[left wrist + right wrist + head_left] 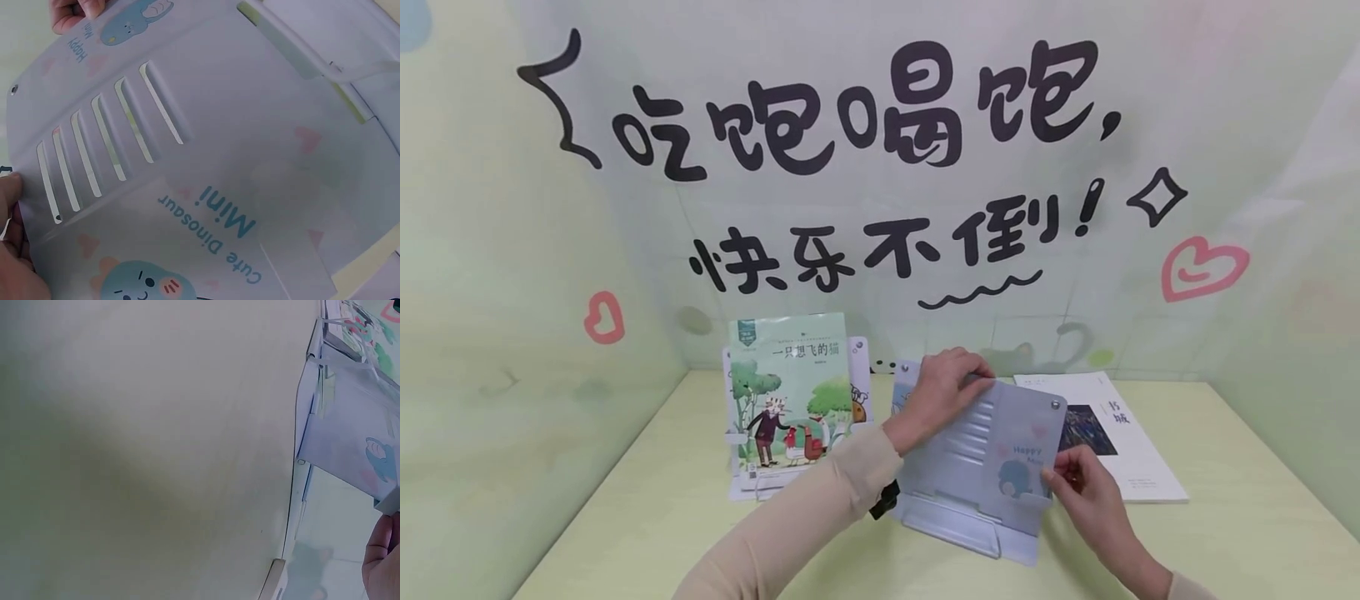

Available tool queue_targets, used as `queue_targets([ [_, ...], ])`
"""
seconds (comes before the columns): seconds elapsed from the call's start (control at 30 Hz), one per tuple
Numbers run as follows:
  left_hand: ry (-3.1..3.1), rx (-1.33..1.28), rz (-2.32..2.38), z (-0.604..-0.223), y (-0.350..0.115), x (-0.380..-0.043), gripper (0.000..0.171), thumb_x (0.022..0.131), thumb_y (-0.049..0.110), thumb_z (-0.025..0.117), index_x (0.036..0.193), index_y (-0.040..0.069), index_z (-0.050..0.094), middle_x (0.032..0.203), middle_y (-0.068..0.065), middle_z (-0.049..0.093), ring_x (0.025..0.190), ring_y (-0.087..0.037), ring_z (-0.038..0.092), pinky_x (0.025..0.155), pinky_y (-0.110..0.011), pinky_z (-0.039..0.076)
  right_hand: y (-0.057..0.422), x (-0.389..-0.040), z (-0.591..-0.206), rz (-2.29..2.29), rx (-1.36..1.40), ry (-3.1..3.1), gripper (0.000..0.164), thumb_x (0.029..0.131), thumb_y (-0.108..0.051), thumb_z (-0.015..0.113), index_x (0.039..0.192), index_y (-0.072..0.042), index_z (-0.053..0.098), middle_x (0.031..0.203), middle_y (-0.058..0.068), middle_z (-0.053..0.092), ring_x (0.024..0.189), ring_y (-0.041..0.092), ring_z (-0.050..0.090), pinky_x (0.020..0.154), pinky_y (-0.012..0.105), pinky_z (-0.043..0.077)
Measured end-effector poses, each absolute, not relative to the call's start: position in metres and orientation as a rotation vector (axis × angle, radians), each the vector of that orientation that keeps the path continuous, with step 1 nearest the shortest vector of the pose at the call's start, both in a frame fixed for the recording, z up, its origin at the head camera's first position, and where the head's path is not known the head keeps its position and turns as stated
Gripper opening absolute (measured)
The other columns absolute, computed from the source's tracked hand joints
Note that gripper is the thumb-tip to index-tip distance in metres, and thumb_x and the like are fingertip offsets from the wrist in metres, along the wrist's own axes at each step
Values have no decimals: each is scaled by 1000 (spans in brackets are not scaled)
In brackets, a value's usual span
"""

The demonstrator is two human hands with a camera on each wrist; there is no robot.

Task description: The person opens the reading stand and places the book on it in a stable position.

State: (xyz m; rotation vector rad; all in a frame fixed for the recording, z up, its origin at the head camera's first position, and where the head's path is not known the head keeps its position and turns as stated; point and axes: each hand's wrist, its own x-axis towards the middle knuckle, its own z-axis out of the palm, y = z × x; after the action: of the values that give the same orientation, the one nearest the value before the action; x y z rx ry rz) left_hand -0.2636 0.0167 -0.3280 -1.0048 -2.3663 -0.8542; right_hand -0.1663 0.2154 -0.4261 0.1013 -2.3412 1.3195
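A pale lilac book stand (pixel 955 475) is upright on the table, slightly turned, with a row of slots, cartoon dinosaurs and a wire rest at its foot. My left hand (pixel 942 392) grips its top edge, thumb on the front and fingers behind, as the left wrist view shows. At the stand's right side, my right hand (pixel 1093 500) pinches the edge near a small side clip (pixel 390 501). Lettering reading "Cute Dinosaur Mini" (pixel 212 231) runs across the panel. Part of the stand's left side is hidden by my left forearm.
To the left, a green picture book (pixel 805 392) leans on another similar stand (pixel 860 358). A white book or magazine (pixel 1138 450) with a dark picture lies flat behind my right hand. Printed cloth walls (pixel 880 325) enclose the pale yellow table (pixel 647 500).
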Motion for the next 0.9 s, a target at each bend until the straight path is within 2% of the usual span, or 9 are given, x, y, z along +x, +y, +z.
queue_targets([
  [0.17, -2370, -1022, -862, -330, 17, -265, 6, 88, 20, 66, 90, 15, 69, 87, 4, 67, 85, -11, 56, 81, -27, 36, 221, -164, -431, 1400, 170, -2266, 13, 83, 6, 65, 91, 3, 54, 78, -2, 57, 66, 2, 52, 55, 18, 49],
  [0.27, -2330, -1045, -858, -333, 17, -266, 6, 88, 21, 66, 89, 15, 68, 85, 4, 65, 82, -10, 55, 78, -24, 33, 228, -165, -432, 1591, 223, -2137, 9, 88, 6, 58, 94, 10, 53, 78, -4, 60, 67, 2, 56, 57, 18, 51],
  [0.4, -2249, -1120, -875, -335, 16, -269, 6, 88, 19, 66, 89, 14, 67, 84, 3, 64, 81, -11, 54, 78, -25, 33, 240, -173, -429, 1696, 180, -2054, 15, 94, 3, 50, 99, 17, 50, 78, -10, 62, 68, 1, 59, 60, 16, 52],
  [0.6, -2198, -1262, -905, -334, 12, -269, 5, 88, 17, 66, 90, 12, 65, 86, 3, 63, 84, -10, 54, 82, -27, 34, 254, -191, -426, 1578, 47, -2238, 16, 94, -2, 52, 101, 12, 56, 76, -14, 61, 68, 2, 59, 61, 17, 53],
  [0.7, -2167, -1318, -911, -333, 8, -269, 6, 87, 17, 67, 89, 12, 65, 85, 4, 64, 84, -9, 54, 83, -27, 34, 257, -201, -425, 1544, 32, -2325, 15, 93, 0, 53, 102, 12, 57, 76, -11, 61, 68, 3, 59, 62, 20, 54],
  [0.9, -2111, -1406, -921, -332, 2, -268, 5, 86, 17, 68, 88, 13, 66, 83, 5, 64, 79, -7, 54, 79, -25, 32, 258, -216, -423, 1474, -26, -2489, 17, 92, 1, 53, 104, 11, 60, 87, 10, 65, 69, -2, 55, 64, 21, 54],
])
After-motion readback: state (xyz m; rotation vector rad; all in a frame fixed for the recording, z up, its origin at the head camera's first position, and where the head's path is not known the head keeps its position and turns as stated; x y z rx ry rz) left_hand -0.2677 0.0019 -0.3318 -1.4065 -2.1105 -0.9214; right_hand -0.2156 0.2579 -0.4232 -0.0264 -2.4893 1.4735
